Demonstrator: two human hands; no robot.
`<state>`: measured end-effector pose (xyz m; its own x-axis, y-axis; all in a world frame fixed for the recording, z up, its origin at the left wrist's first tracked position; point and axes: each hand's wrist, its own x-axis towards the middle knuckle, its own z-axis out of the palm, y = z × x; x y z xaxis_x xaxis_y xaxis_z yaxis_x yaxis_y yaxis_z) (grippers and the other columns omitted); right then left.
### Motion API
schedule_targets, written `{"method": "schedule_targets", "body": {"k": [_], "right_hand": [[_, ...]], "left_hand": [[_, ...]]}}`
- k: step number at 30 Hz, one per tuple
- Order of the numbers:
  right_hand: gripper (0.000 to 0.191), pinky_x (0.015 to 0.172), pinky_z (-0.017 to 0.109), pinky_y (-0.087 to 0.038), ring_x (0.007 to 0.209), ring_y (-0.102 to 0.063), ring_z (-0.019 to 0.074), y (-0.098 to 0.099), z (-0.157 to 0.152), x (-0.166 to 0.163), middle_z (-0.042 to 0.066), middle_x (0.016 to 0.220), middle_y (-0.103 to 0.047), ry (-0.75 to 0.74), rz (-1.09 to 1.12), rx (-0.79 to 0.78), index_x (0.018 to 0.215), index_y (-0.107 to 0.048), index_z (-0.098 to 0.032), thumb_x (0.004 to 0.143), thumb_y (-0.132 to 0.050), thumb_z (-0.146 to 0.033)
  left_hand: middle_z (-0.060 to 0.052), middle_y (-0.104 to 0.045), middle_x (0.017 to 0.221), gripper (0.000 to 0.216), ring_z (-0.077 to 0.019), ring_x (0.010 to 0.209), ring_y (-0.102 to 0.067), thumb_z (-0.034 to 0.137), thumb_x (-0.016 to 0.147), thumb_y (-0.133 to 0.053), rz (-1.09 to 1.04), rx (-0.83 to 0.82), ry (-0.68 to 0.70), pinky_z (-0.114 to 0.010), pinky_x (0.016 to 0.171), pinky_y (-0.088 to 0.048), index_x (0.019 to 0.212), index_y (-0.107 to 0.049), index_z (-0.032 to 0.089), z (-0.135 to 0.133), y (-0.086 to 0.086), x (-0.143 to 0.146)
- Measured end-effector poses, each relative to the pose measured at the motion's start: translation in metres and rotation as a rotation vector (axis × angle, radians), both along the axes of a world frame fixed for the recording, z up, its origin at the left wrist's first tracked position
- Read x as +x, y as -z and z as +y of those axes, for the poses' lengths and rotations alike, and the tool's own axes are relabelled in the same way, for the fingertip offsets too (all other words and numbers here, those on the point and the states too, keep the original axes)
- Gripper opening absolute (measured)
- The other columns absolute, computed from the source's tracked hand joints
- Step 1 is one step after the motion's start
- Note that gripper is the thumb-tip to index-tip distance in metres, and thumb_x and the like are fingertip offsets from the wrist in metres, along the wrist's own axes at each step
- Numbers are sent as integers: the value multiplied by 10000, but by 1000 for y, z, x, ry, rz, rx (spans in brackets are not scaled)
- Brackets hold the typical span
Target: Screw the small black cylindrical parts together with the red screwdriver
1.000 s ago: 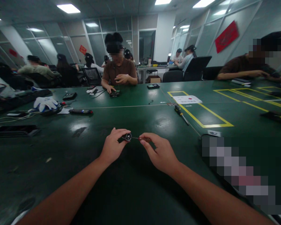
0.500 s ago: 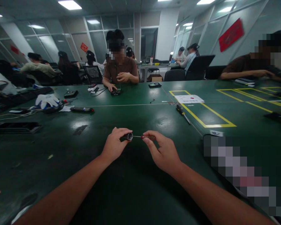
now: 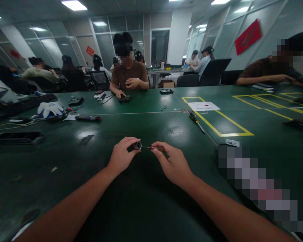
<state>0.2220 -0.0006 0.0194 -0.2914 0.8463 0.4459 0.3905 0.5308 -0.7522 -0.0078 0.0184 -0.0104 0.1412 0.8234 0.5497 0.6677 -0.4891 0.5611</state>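
Above the green tabletop, my left hand [image 3: 123, 155] is closed round a small dark cylinder [image 3: 137, 145] whose round, silver-rimmed end faces right. The cylinder's exact kind is not clear. My right hand [image 3: 173, 161] pinches the reddish-brown handle of a small screwdriver [image 3: 157, 148]. Its thin metal shaft points left, and the tip is at the rim of the cylinder's open end; whether it goes inside cannot be made out. Fingers cover part of both things.
On the green table [image 3: 131, 127] lie a yellow-black screwdriver [image 3: 197, 122], a marker-like dark tube [image 3: 88, 118], white gloves [image 3: 49, 109] and a paper sheet [image 3: 204, 106]. A blurred-out dark-edged object lies at right. A person [image 3: 130, 75] sits opposite, handling a dark device [image 3: 124, 98].
My right hand with the screwdriver has come slightly left, closer to the cylinder. The left hand keeps its hold, the cylinder's end turned a little.
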Motion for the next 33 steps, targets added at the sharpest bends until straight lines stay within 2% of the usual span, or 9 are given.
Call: {"method": "schedule_targets", "body": {"k": [3, 7, 12, 16, 21, 23, 26, 30, 33], "right_hand": [[202, 774, 346, -571, 869, -757, 218, 3, 4, 1, 47, 956, -789, 41, 147, -137, 1105, -683, -229, 1010, -552, -351], [166, 903, 363, -548, 984, -741, 216, 0, 3, 2, 32, 1062, -782, -89, 34, -42, 1100, -705, -262, 991, -584, -295], [203, 834, 359, -555, 918, -749, 219, 3, 2, 0, 43, 978, -783, 22, 114, -120, 1100, -692, -240, 1012, -552, -357], [196, 789, 347, -561, 894, -752, 220, 6, 4, -2, 51, 954, -781, 27, 219, -199, 1085, -678, -224, 1000, -561, -356], [162, 852, 356, -537, 933, -735, 214, -1, -2, -3, 41, 1013, -780, 7, 70, -57, 1071, -706, -245, 983, -577, -288], [169, 855, 363, -533, 940, -732, 216, -2, -3, -4, 41, 1020, -781, 15, 41, -57, 1079, -712, -249, 982, -580, -291], [195, 824, 370, -554, 895, -740, 215, 3, 4, -4, 47, 970, -782, 39, 157, -201, 1093, -701, -234, 977, -585, -340], [202, 841, 388, -588, 853, -744, 209, 11, 16, -4, 72, 930, -765, 22, 448, -436, 1026, -692, -189, 936, -609, -349], [201, 837, 383, -585, 842, -737, 205, 11, 17, -4, 70, 913, -759, 31, 475, -438, 1006, -695, -186, 917, -630, -353]], "left_hand": [[-42, -748, 1178, 382, -227, 1102, -686, 107, 807, -776, 31, -3, 5, -428, 1008, -544, 1163, -744, 245, -1, 0, 0], [-49, -751, 1171, 362, -228, 1100, -675, 80, 827, -749, 104, 48, 1, -421, 1002, -545, 1161, -749, 222, -1, -4, -1], [-52, -755, 1151, 355, -226, 1088, -669, 68, 834, -734, 142, 65, -2, -409, 988, -551, 1157, -753, 216, -3, -8, 2], [-62, -753, 1155, 356, -230, 1092, -677, 74, 819, -756, 99, 49, -9, -411, 992, -552, 1146, -755, 216, -3, -7, 5], [-61, -746, 1170, 394, -236, 1104, -675, 82, 804, -778, 71, 45, -53, -436, 1009, -544, 1169, -747, 227, -1, -6, 3], [-62, -745, 1173, 412, -237, 1092, -680, 85, 792, -792, 65, 30, -66, -440, 1001, -548, 1175, -744, 228, -2, -5, 3], [-63, -752, 1154, 407, -239, 1076, -684, 76, 785, -793, 82, 33, -47, -438, 983, -557, 1161, -749, 226, -2, -5, 3], [-65, -756, 1140, 376, -241, 1078, -679, 69, 804, -769, 119, 81, -7, -435, 972, -563, 1146, -756, 225, -3, -6, 5], [-65, -754, 1148, 387, -238, 1076, -682, 79, 793, -788, 105, 40, -25, -431, 973, -565, 1152, -751, 218, -3, -6, 7]]}}
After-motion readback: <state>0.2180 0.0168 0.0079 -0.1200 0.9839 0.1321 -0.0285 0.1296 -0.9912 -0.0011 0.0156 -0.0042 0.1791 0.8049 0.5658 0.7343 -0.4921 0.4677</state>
